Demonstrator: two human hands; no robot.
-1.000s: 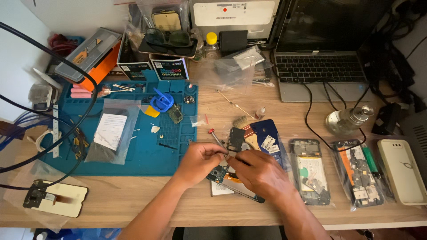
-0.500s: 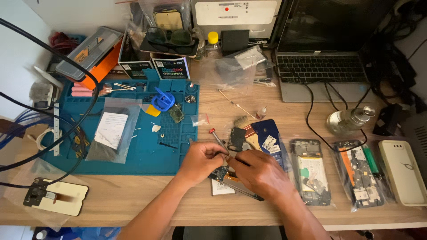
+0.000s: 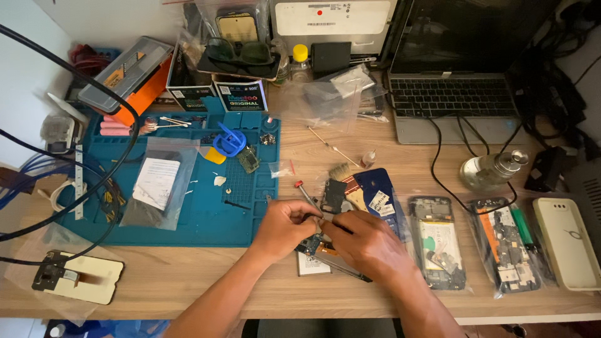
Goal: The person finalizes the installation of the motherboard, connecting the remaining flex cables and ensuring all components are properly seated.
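My left hand (image 3: 285, 224) and my right hand (image 3: 365, 242) meet over an opened phone (image 3: 320, 251) lying on the wooden desk near its front edge. The left fingers pinch a thin metal tool (image 3: 308, 216) against the phone. My right hand presses down on the phone body and covers most of it. A small white card (image 3: 311, 265) lies under the phone. A red-tipped screwdriver (image 3: 303, 190) and a small brush (image 3: 348, 182) lie just beyond my fingers, next to a dark blue phone back cover (image 3: 377, 189).
A blue repair mat (image 3: 206, 213) with bagged parts lies to the left. Two bagged open phones (image 3: 438, 241) (image 3: 504, 241) and a pale case (image 3: 566, 241) sit to the right. A laptop (image 3: 457, 100), a glass bottle (image 3: 491, 170), cables and boxes fill the back.
Both hands stay over the phone with only slight finger shifts. Nothing else on the desk has moved.
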